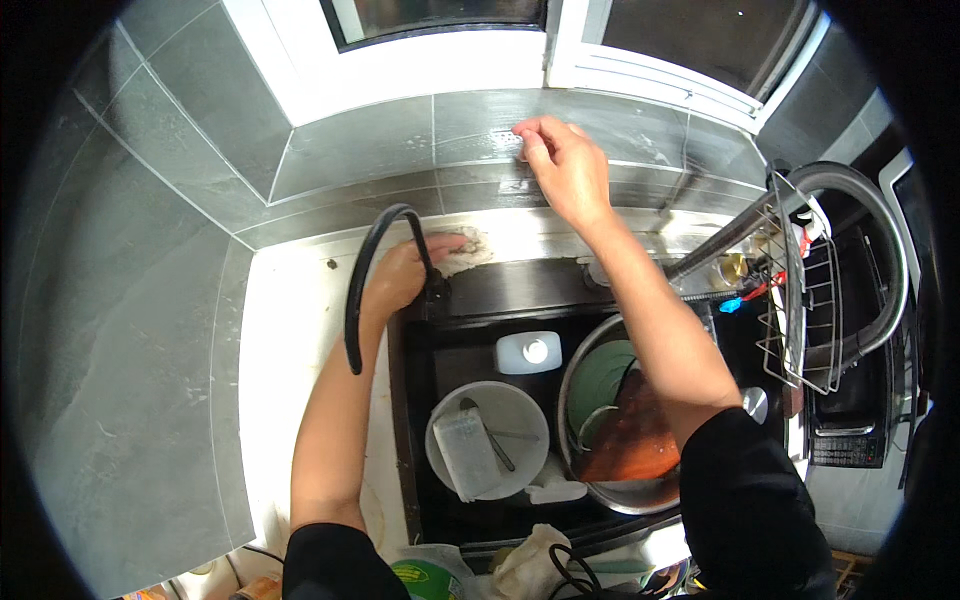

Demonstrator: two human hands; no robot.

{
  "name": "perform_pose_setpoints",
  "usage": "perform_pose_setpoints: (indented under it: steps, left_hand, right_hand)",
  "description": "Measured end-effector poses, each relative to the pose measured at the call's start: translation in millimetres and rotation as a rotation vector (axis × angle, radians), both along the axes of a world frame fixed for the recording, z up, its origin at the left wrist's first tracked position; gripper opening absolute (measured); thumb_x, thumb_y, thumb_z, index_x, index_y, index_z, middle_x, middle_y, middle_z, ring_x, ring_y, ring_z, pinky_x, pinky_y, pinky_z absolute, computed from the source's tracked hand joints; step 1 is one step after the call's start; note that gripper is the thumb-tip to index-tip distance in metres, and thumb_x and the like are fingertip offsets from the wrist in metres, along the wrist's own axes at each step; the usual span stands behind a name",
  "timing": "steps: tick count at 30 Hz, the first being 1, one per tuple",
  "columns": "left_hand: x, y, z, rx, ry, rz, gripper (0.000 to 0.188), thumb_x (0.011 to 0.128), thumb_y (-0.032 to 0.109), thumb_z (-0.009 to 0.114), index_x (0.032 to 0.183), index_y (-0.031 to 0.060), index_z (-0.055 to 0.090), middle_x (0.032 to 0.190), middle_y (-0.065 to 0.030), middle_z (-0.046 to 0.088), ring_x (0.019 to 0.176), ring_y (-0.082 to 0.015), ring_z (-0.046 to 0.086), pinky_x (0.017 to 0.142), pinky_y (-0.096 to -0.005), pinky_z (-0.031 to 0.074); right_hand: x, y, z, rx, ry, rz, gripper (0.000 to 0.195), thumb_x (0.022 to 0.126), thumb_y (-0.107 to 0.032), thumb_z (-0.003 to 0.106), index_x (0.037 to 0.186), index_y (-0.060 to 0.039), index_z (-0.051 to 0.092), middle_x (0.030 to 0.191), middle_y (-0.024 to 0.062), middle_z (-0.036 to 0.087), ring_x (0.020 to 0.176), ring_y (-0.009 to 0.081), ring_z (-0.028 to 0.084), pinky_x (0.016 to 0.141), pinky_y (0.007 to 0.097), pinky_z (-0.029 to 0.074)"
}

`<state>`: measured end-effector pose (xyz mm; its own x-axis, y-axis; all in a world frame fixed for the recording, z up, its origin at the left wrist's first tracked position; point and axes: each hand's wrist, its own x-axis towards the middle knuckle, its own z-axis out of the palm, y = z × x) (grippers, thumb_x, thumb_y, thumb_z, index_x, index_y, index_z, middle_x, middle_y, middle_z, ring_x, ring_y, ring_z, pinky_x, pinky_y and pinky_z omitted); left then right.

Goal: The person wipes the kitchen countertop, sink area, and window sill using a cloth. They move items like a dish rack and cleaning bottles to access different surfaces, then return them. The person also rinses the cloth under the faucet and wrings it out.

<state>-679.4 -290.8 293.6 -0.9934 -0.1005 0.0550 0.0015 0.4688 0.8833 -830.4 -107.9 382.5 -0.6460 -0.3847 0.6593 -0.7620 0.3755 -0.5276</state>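
Observation:
On the pale ledge behind the black sink (517, 289), my left hand (405, 274) lies over a wet, stained whitish cloth (466, 251). The black curved faucet (367, 262) stands between the camera and that hand, hiding part of it. My right hand (570, 165) is raised before the wet grey wall tiles (480, 131), its thumb and fingers curled close together. Nothing shows between those fingertips, and whether they touch the tiles is unclear. Water streaks and drops glisten on the tiles beside it.
In the sink are a white bowl (532, 465) with a block-like item and utensil, a pale bottle (529, 352), and a metal basin (574, 375) holding green dishes and an orange-brown item. A wire rack (802, 300) stands right. Another cloth (532, 566) lies at the front edge.

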Motion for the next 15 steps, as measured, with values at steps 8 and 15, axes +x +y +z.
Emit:
perform_pose_setpoints:
  steps: [8,15]
  left_hand:
    - [9,-12,-12,-0.388,0.078,-0.042,0.027,0.083,0.005,0.056,0.109,0.0094,0.062,0.112,-0.0091,0.063,0.108,-0.0271,0.057,0.090,-0.0326,0.046]
    - [18,-13,-3,-0.735,0.181,-0.037,0.027,0.082,0.006,0.054,0.107,0.0147,0.061,0.107,-0.0079,0.062,0.099,-0.0305,0.058,0.084,-0.0378,0.047]
  right_hand:
    - [-25,-31,-16,0.125,0.021,-0.241,0.020,0.084,-0.035,0.053,0.084,-0.0219,0.068,0.067,0.0053,0.064,0.064,0.0287,0.061,0.060,0.0404,0.048]
    - [-24,-32,-13,0.158,0.029,-0.277,0.020,0.084,-0.036,0.053,0.083,-0.0216,0.067,0.066,0.0051,0.064,0.064,0.0283,0.061,0.060,0.0401,0.048]
